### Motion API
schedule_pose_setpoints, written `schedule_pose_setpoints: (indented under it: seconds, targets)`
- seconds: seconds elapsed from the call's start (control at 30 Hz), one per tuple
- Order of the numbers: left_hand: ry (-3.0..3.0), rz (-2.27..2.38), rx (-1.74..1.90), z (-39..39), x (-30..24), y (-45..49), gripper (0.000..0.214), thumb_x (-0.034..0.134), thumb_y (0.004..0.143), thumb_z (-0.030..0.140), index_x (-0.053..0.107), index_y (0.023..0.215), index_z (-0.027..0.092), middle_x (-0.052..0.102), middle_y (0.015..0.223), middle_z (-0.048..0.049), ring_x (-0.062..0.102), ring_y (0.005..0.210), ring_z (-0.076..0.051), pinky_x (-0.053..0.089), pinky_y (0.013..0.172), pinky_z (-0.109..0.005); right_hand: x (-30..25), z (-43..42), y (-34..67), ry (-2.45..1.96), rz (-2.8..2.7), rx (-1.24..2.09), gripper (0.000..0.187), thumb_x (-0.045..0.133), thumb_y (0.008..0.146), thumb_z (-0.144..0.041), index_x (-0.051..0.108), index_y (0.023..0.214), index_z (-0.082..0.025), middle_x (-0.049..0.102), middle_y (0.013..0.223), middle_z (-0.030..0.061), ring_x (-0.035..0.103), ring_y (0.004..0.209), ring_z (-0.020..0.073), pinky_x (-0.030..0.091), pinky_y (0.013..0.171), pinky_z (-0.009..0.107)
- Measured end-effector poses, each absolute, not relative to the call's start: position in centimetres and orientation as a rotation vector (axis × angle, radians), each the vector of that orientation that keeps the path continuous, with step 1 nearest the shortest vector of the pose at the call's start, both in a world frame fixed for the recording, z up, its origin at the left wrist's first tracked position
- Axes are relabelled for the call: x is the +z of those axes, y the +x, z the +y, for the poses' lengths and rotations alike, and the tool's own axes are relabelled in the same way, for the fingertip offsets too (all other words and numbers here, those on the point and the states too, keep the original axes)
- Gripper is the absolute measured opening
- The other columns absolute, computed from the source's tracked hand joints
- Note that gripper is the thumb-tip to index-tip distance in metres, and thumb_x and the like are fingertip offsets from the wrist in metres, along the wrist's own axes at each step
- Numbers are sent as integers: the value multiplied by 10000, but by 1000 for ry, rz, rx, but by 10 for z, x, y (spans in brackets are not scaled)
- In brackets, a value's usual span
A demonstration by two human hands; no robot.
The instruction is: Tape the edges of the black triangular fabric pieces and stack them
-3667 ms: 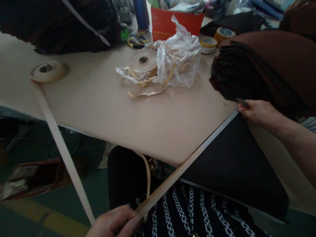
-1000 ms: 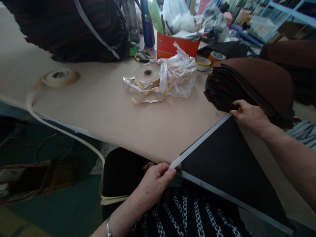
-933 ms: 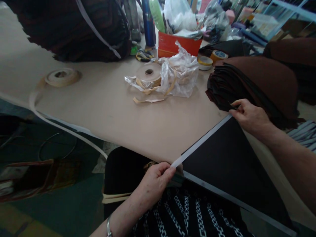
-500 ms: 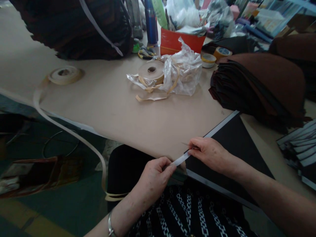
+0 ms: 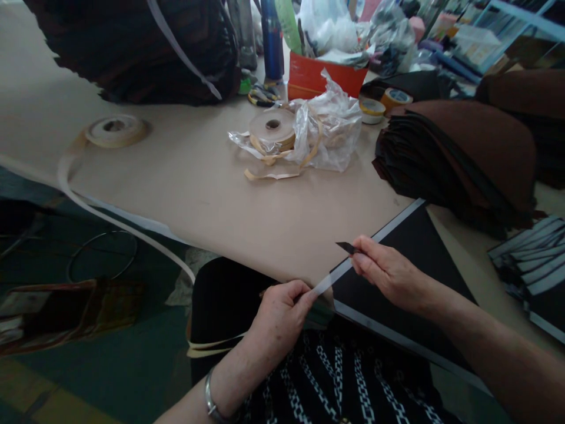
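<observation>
A black sheet lies at the table's front edge, with pale tape along its upper left and lower edges. My left hand pinches the free length of white tape just off the sheet's near corner. My right hand is closed around a small dark blade, its point out to the left over the table, beside the taped edge. The blade's grip is hidden in my fingers. From the left, a tape strip runs off a roll, hangs past the table edge and loops over my lap.
A second tape roll sits by a crumpled clear bag. Stacked dark brown sheets stand at the right, with another large stack at the back left. A red box and scissors are behind.
My right hand has lifted slightly off the tape and turned, so the blade now shows clearly. My left hand keeps its pinch on the tape, nearly in place.
</observation>
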State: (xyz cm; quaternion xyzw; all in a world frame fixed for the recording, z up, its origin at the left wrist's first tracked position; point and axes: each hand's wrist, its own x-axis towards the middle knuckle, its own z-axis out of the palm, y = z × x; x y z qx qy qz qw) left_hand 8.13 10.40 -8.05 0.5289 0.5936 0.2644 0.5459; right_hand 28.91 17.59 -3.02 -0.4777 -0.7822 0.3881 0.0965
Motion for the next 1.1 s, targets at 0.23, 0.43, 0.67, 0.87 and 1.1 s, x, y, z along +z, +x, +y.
schedule_pose_setpoints:
  seconds: [0.23,0.43,0.67,0.87,1.1]
  targets:
    - [1206,1369,666,101,-82,85,289,498,821,357,603,659,141,522,589,7,445,570,-123,349,535,-202,-34,151,287,-1382,-2296,1188,180,484,869,-224,643,792,-188,582,777,11,532,718,120,407,644,248]
    - [1210,1372,669,101,-84,84,287,493,819,363,615,685,141,541,604,2,450,576,-124,352,541,-200,-46,141,277,-1599,-2162,1231,456,517,830,-208,497,1279,-128,502,581,-60,445,522,87,364,547,226]
    - [1229,1368,681,100,-86,85,286,505,830,357,595,659,146,527,587,17,440,565,-113,341,535,-191,-52,136,271,-1634,-2313,1035,431,492,844,-217,519,1271,-161,537,605,-44,457,529,97,325,526,228]
    - [1274,1351,701,99,-87,84,270,514,861,308,578,649,152,510,582,33,428,559,-102,328,528,-181,-58,132,269,-1699,-2392,898,432,476,842,-227,505,1270,-180,565,613,-38,499,546,116,322,535,241]
    - [1598,1141,768,95,-71,103,244,495,890,195,512,650,153,485,612,41,414,563,-90,311,549,-185,-58,130,264,-1748,-2517,810,457,444,835,-225,483,1288,-178,629,684,11,570,609,179,345,558,281]
